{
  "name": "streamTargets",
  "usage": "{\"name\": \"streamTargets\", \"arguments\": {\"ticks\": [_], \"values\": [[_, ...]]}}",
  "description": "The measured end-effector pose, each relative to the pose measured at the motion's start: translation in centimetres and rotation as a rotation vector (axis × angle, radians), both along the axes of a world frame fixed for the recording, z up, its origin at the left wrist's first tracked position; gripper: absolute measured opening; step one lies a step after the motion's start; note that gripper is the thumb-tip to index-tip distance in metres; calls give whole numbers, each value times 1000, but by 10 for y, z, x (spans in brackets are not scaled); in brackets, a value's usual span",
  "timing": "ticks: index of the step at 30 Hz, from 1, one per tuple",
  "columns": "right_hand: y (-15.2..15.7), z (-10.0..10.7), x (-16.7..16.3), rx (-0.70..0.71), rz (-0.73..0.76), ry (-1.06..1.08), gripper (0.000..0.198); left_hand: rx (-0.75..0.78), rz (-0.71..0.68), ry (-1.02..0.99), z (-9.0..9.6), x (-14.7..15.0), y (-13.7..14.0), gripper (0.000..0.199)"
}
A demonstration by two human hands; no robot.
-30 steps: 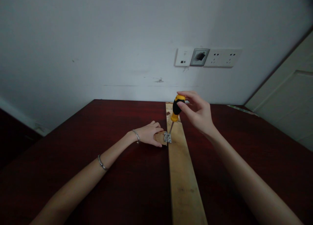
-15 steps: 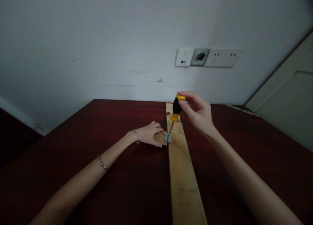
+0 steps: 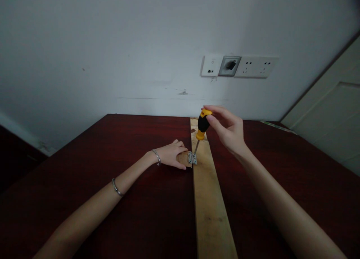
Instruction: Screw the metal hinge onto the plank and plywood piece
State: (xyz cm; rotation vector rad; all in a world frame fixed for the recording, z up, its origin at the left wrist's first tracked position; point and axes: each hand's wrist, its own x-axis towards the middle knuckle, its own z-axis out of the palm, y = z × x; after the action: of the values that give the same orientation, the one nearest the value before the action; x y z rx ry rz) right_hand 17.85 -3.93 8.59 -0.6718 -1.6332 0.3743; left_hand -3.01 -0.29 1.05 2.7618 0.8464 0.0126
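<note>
My right hand (image 3: 229, 129) grips a black-and-yellow screwdriver (image 3: 203, 124) by the top of its handle. The screwdriver leans slightly, its tip down at a small metal hinge (image 3: 194, 158). One leaf of the hinge lies on a long wooden plank (image 3: 209, 199), the other on a small wooden block (image 3: 183, 159) against the plank's left edge. Thumb and fingers of my left hand (image 3: 171, 154) are closed around that block. Whether a screw sits under the tip is too small to make out.
The plank lies lengthwise on a dark red table (image 3: 135, 135) that meets a pale wall (image 3: 135, 56). Wall sockets (image 3: 254, 67) are at the back right, with a black plug (image 3: 231, 65) in one. A light panelled door (image 3: 334, 101) stands at the right.
The screwdriver's handle has turned a little in my right hand's fingers, its tip staying at the hinge. My left hand keeps its hold on the block.
</note>
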Motion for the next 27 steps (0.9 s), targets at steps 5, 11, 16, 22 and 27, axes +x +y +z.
{"name": "streamTargets", "arguments": {"ticks": [5, 11, 16, 22, 27], "values": [[3, -2, -3, 57, -58, -1, 24, 2, -10, -2, -1, 0, 0, 73], [1, -2, -2, -33, 113, 53, 25, -6, -2, 1, 0, 0, 0, 72], [-1, -1, -4, 4, 40, 7, 22, -1, -7, -6, -1, -1, 2, 71], [6, -10, -8, 18, -98, 83, 25, -7, -9, 1, -2, -2, 3, 72], [4, -12, -6, -60, 20, 84, 22, -15, -8, 2, 0, -1, 2, 72]]}}
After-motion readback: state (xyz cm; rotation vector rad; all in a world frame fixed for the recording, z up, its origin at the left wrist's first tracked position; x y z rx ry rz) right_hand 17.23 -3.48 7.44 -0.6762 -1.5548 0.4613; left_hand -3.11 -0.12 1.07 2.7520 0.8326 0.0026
